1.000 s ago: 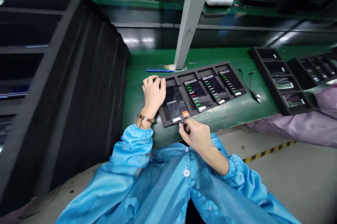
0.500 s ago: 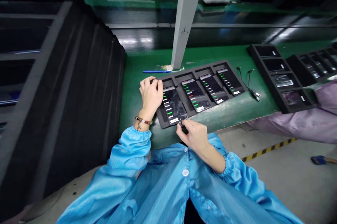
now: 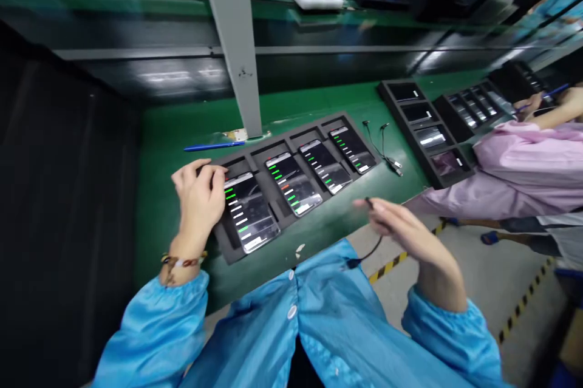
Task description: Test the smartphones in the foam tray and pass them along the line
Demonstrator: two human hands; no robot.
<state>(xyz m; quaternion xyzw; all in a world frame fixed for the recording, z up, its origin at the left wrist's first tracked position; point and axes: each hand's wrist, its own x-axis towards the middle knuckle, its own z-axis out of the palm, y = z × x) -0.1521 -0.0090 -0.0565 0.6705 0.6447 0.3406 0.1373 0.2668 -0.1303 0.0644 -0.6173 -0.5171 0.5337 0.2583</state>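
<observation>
Phone (image 3: 252,213) sits screen-up at the left end of the black tray (image 3: 224,244), long axis slanting away and left, labelled end toward the blue coat (image 3: 255,318). Left hand (image 3: 198,203) curls at the tray's corner, can't tell from here if it's gripping; right hand (image 3: 403,224) has fingers pinching a cable (image 3: 353,263), tail drooping coatward.

Lit phones (image 3: 251,213) lie in a tray (image 3: 228,246); a seemingly black cable (image 3: 372,253) dangles.

The worktop (image 3: 310,102) is green and somewhat shiny. On it lies a black tray (image 3: 283,213), set slantwise; behind this is a blue pen (image 3: 214,147), near the foot of a grey post (image 3: 241,72). Thin cables (image 3: 394,164) lie between the black tray and a second tray (image 3: 401,133).
</observation>
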